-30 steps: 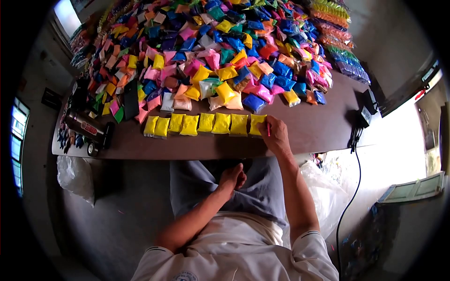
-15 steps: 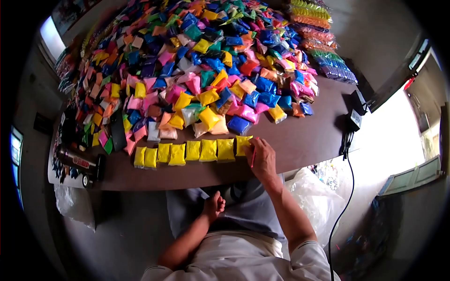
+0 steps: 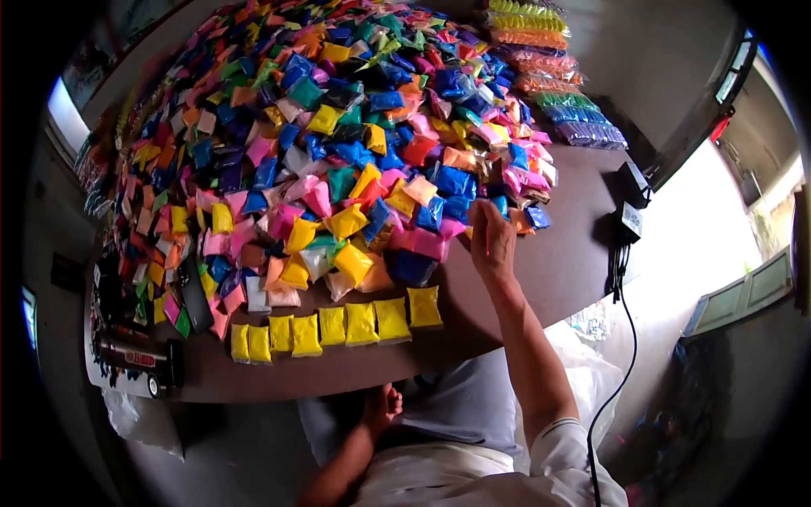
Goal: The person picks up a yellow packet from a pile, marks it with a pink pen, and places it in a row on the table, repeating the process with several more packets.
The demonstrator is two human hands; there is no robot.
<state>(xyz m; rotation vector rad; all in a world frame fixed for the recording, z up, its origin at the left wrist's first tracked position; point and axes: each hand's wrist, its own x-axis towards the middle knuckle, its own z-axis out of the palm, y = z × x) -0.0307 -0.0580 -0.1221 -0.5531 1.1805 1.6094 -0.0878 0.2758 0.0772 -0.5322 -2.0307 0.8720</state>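
My right hand [image 3: 493, 243] reaches to the right edge of a large heap of small coloured packets [image 3: 346, 177], its fingers bent together by blue and orange ones. A thin pink stick [image 3: 487, 242] shows against its palm side. Whatever lies under the fingertips is hidden. Several yellow packets [image 3: 360, 324] form a row along the near side of the table, and the rightmost yellow packet [image 3: 425, 307] sits slightly higher than the others. Below the table edge my left hand [image 3: 384, 404] rests closed by my lap, with nothing showing in it.
A dark flask [image 3: 139, 357] lies at the table's left front. Stacked strips of sorted packets [image 3: 553, 89] stand at the back right. Black adapters [image 3: 629, 221] with a hanging cable sit at the right edge of the brown table [image 3: 562, 253]. Plastic bags [image 3: 583, 363] are below.
My right hand has let go of the rightmost yellow packet and moved up to the heap's right edge. The view has shifted, so the table appears lower. My left hand stays closed.
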